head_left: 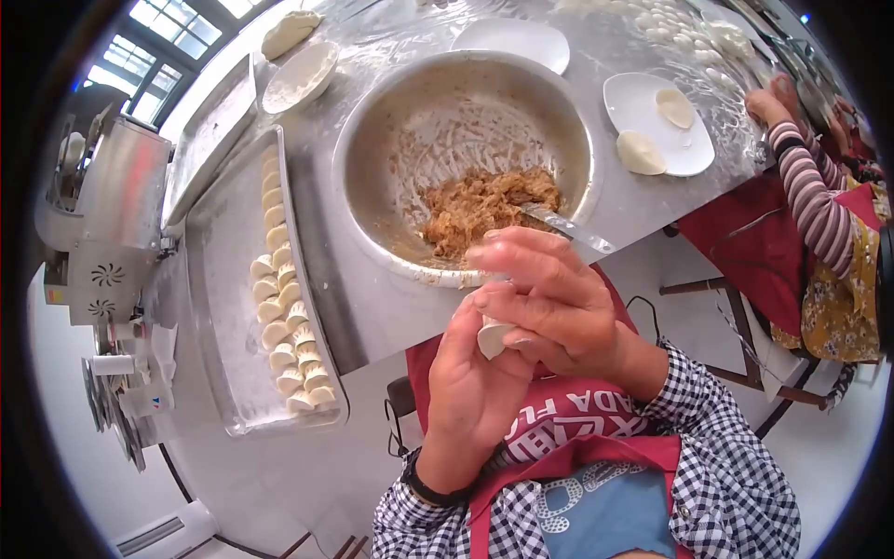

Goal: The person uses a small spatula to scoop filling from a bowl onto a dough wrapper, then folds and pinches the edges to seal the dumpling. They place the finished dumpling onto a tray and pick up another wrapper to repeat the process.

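Both my hands meet in front of my chest, just below the near rim of a large metal bowl [349, 177]. Between them is a pale folded dumpling [493, 337], mostly covered by fingers. My left hand [480, 382] holds it from the left side. My right hand [559, 303] closes over it from the right, its fingers bent across the top. Brown filling [475, 210] lies in the lower part of the bowl, with a flat metal spatula [570, 228] leaning out over the rim.
A metal tray [219, 307] with rows of dumplings [289, 326] is at left. At right, a white plate [684, 154] carries dough wrappers [643, 152]. Another plate [521, 42] and a flour bowl [303, 79] stand behind. A co-worker's hands [771, 102] are at far right.
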A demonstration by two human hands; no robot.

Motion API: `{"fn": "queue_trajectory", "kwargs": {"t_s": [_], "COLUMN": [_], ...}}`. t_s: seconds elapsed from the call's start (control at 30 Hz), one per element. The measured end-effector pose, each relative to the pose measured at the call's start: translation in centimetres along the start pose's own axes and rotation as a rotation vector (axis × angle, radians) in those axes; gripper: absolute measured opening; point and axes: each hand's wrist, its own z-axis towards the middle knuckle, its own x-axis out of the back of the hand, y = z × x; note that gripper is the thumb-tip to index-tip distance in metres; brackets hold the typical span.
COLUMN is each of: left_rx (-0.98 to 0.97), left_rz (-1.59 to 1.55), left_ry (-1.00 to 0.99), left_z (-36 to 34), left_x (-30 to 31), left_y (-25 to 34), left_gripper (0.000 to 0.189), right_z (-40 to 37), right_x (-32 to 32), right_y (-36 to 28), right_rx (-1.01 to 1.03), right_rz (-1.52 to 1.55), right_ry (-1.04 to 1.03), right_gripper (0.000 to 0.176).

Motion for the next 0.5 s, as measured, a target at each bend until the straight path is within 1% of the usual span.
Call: {"fn": "queue_trajectory", "kwargs": {"t_s": [0.07, 0.2, 0.23, 0.27, 0.3, 0.37, 0.43, 0.5], "left_rx": [-0.013, -0.023, -0.023, 0.007, 0.037, 0.009, -0.019, -0.035], "left_rz": [-0.016, 0.005, 0.006, -0.032, -0.071, -0.041, -0.01, -0.066], "left_ry": [0.01, 0.016, 0.016, -0.025, -0.066, -0.045, -0.026, -0.091], "left_z": [0.0, 0.1, 0.1, 0.2, 0.2, 0.2, 0.1, 0.1], "left_x": [-0.2, -0.5, -0.3, 0.2, 0.5, 0.1, 0.1, 0.3], "left_y": [-0.1, 0.0, 0.1, 0.2, 0.3, 0.3, 0.3, 0.4], "left_gripper": [0.036, 0.036, 0.036, 0.036, 0.036, 0.035, 0.034, 0.032], "right_z": [0.2, 0.5, 0.3, 0.2, 0.3, 0.4, 0.4, 0.6], "right_x": [-0.1, -0.2, -0.4, -0.6, -0.5, -0.3, -0.1, 0.0], "right_y": [0.3, -0.3, -0.3, -0.3, -0.4, -0.6, -0.7, -0.8], "right_rx": [0.123, 0.115, 0.067, 0.02, 0.019, -0.034, -0.045, -0.053], "right_rz": [-0.099, -0.196, -0.131, -0.066, -0.065, 0.073, 0.074, 0.075], "right_ry": [0.0, -0.022, -0.01, 0.002, 0.001, 0.108, 0.112, 0.118], "right_gripper": [0.028, 0.029, 0.034, 0.04, 0.04, 0.037, 0.039, 0.041]}}
